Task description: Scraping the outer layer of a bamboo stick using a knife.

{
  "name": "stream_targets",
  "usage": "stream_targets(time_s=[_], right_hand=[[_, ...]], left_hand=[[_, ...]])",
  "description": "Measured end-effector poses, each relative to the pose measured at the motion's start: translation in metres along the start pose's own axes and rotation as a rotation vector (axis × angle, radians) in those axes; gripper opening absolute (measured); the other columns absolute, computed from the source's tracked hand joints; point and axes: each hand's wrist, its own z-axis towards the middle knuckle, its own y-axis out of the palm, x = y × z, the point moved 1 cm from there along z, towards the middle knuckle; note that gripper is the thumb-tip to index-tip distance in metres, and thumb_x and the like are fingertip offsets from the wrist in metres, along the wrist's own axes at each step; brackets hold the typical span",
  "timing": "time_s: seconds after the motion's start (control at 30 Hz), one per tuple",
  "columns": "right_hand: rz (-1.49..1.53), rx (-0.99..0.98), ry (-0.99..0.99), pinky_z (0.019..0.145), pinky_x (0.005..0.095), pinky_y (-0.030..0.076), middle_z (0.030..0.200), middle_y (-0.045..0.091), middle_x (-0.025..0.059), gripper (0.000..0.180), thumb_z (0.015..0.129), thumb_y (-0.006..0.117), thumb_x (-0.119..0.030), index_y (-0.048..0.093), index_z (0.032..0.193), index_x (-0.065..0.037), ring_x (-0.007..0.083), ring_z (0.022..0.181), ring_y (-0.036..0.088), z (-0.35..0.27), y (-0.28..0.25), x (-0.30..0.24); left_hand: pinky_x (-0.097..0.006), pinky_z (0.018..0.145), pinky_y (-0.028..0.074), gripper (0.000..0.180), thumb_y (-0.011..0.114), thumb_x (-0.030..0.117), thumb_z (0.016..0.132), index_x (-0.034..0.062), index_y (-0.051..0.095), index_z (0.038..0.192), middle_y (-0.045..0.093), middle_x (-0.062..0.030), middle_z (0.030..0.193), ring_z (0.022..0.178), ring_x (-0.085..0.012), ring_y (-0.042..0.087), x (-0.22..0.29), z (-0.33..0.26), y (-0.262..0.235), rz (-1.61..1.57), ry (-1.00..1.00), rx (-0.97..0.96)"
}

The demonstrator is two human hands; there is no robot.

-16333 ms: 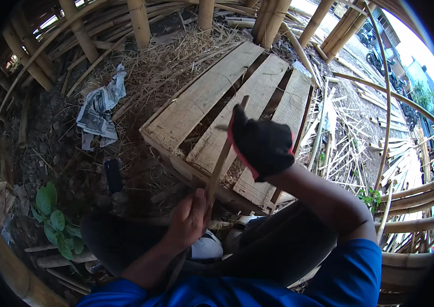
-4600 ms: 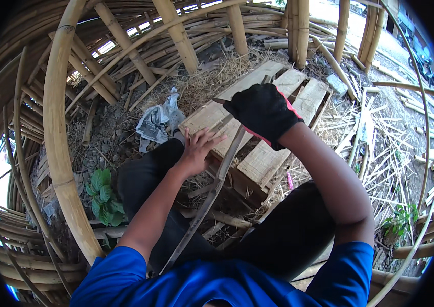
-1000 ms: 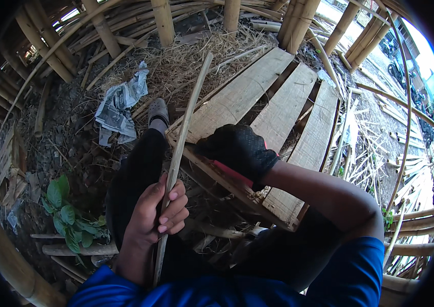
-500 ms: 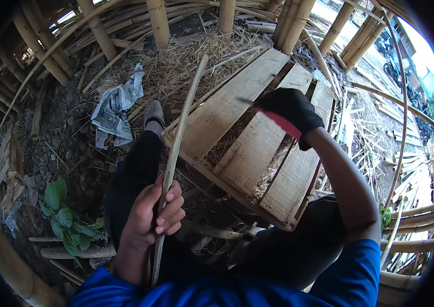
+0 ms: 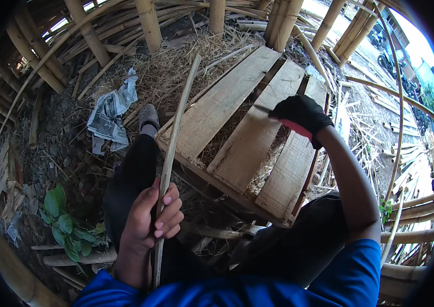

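Note:
My bare left hand [image 5: 150, 217] is wrapped round the lower part of a long, pale bamboo strip [image 5: 180, 108]. The strip slants upward and away, its far end near the straw. On my right hand [image 5: 303, 118] is a black glove with a red palm. It is closed on a knife, whose short dark blade [image 5: 263, 108] points left; the handle is hidden in the glove. Below this hand lies a slatted wooden crate [image 5: 242, 153], its slats spaced apart. The blade is clear of the strip, above the crate's middle slat.
Crumpled newspaper [image 5: 109, 117] lies on the ground beside my left shoe [image 5: 148, 116]. A leafy green plant [image 5: 64, 222] grows at the lower left. Upright bamboo poles [image 5: 149, 25] stand behind dry straw [image 5: 176, 64]. Split bamboo pieces [image 5: 406, 174] litter the ground at right.
My right hand with the knife has moved a little right and nearer to me. My left hand still grips the strip in about the same place. The whole view has shifted slightly.

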Motion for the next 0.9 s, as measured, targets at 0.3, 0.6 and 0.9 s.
stream_targets(time_s=[0.3, 0.6, 0.9], right_hand=[[0.162, 0.075, 0.143, 0.084, 0.04, 0.055, 0.099, 0.075, 0.0112, 0.035, 0.091, 0.063, -0.043, 0.077, 0.101, -0.013, 0.0316, 0.092, 0.072, 0.019, 0.031, 0.105], [0.323, 0.326, -0.148, 0.084, 0.0415, 0.055, 0.094, 0.075, 0.0108, 0.038, 0.091, 0.061, -0.05, 0.077, 0.11, -0.022, 0.0334, 0.09, 0.071, 0.045, 0.046, 0.068], [-0.054, 0.37, 0.819, 0.078, 0.0461, 0.058, 0.099, 0.075, 0.0154, 0.032, 0.091, 0.059, -0.039, 0.078, 0.101, -0.014, 0.0355, 0.091, 0.073, 0.037, 0.053, 0.135]], left_hand=[[-0.022, 0.038, 0.027, 0.043, 0.046, 0.051, 0.106, 0.0113, 0.044, 0.091, 0.039, 0.0026, 0.053, 0.039, -0.0065, 0.036, -0.007, 0.009, 0.003, 0.025, -0.025, -0.009], [-0.023, 0.036, 0.026, 0.042, 0.035, 0.049, 0.109, 0.0135, 0.044, 0.09, 0.036, 0.003, 0.052, 0.038, -0.0072, 0.033, -0.01, 0.003, -0.006, 0.058, -0.035, 0.076], [-0.023, 0.037, 0.027, 0.042, 0.033, 0.049, 0.109, 0.0135, 0.045, 0.09, 0.036, 0.0034, 0.052, 0.038, -0.0071, 0.034, -0.014, 0.007, -0.007, 0.063, -0.056, 0.098]])
